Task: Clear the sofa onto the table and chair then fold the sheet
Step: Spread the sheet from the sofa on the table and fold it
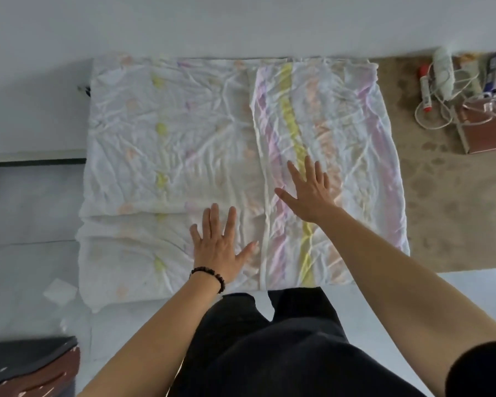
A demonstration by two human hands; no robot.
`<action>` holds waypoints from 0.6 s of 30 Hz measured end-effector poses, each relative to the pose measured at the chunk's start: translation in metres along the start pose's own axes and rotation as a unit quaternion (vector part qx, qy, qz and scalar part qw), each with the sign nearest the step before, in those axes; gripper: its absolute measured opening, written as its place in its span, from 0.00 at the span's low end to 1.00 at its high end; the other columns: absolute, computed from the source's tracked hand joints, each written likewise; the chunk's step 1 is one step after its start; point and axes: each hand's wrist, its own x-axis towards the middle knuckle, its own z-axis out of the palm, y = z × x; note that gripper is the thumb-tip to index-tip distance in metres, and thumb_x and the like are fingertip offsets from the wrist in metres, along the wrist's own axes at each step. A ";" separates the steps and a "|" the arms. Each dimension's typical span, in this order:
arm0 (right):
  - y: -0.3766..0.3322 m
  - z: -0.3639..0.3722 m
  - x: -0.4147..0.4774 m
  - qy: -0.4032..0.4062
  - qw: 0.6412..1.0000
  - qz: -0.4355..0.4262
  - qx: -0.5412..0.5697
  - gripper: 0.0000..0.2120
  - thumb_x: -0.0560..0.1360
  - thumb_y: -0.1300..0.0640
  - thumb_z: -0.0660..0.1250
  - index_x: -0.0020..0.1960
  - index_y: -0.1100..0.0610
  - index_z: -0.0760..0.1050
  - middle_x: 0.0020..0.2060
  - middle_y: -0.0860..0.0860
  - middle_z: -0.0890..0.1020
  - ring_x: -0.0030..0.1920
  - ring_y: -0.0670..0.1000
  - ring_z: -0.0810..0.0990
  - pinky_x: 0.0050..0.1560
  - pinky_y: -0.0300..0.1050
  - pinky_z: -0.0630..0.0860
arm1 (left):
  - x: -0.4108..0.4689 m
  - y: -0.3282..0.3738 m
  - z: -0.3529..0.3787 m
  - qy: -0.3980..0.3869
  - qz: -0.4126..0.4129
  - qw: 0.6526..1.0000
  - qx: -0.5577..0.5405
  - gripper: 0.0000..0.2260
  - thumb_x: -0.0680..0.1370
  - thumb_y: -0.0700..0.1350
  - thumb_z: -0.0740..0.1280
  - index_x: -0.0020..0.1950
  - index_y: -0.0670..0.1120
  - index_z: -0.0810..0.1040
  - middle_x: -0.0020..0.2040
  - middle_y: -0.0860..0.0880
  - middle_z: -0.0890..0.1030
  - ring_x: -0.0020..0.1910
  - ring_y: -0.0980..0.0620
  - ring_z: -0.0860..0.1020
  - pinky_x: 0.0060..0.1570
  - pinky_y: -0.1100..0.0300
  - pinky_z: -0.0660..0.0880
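Observation:
A crumpled white sheet (166, 144) with pastel dots and pink, yellow and orange stripes lies spread flat over the brown sofa (447, 202). Its right part is a folded-over layer with a seam running down the middle. My left hand (218, 247), with a dark bead bracelet at the wrist, rests flat with fingers spread on the sheet near its front edge. My right hand (309, 190) lies flat with fingers apart on the striped layer, a little further in. Neither hand grips anything.
At the sofa's far right end lie a white power strip with cable (444, 73), a red-capped marker (425, 90) and a brown book or box (487, 130). A dark chair or table edge (29, 365) sits at the lower left on the pale tiled floor. My dark trousers fill the foreground.

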 end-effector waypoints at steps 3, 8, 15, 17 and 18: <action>0.007 -0.004 0.003 0.020 0.999 -0.006 0.025 0.38 0.76 0.29 0.50 0.80 0.42 0.40 0.79 0.55 0.36 0.78 0.62 0.35 0.76 0.61 0.38 | 0.053 0.009 -0.035 0.022 0.018 1.000 -0.001 0.36 0.76 0.71 0.39 0.79 0.52 0.39 0.79 0.42 0.38 0.77 0.43 0.37 0.73 0.38 0.44; 0.034 -0.027 0.049 0.066 0.997 -0.007 0.047 0.37 0.77 0.30 0.49 0.80 0.43 0.41 0.79 0.55 0.37 0.78 0.61 0.37 0.76 0.61 0.39 | 0.166 0.050 -0.091 0.076 0.045 0.996 -0.025 0.30 0.81 0.60 0.51 0.79 0.48 0.50 0.79 0.40 0.47 0.77 0.40 0.47 0.71 0.41 0.54; 0.093 -0.097 0.159 0.247 0.960 0.018 0.130 0.23 0.83 0.47 0.55 0.77 0.49 0.62 0.79 0.59 0.54 0.78 0.62 0.51 0.76 0.57 0.49 | 0.335 0.090 -0.145 0.138 -0.142 0.955 -0.222 0.24 0.80 0.56 0.58 0.69 0.40 0.67 0.63 0.41 0.74 0.63 0.40 0.71 0.57 0.47 0.71; 0.115 -0.121 0.190 0.328 0.930 0.065 0.154 0.20 0.83 0.55 0.55 0.74 0.51 0.68 0.76 0.60 0.61 0.75 0.62 0.59 0.74 0.55 0.56 | 0.370 0.089 -0.150 0.125 -0.219 0.927 -0.278 0.22 0.80 0.56 0.59 0.65 0.41 0.71 0.61 0.43 0.78 0.62 0.42 0.75 0.57 0.50 0.72; 0.127 -0.133 0.206 0.350 0.918 0.095 0.162 0.20 0.83 0.58 0.54 0.73 0.50 0.69 0.75 0.59 0.62 0.74 0.62 0.61 0.73 0.54 0.58 | 0.383 0.088 -0.151 0.129 -0.233 0.917 -0.298 0.20 0.79 0.54 0.60 0.62 0.41 0.75 0.59 0.43 0.80 0.59 0.43 0.77 0.56 0.52 0.74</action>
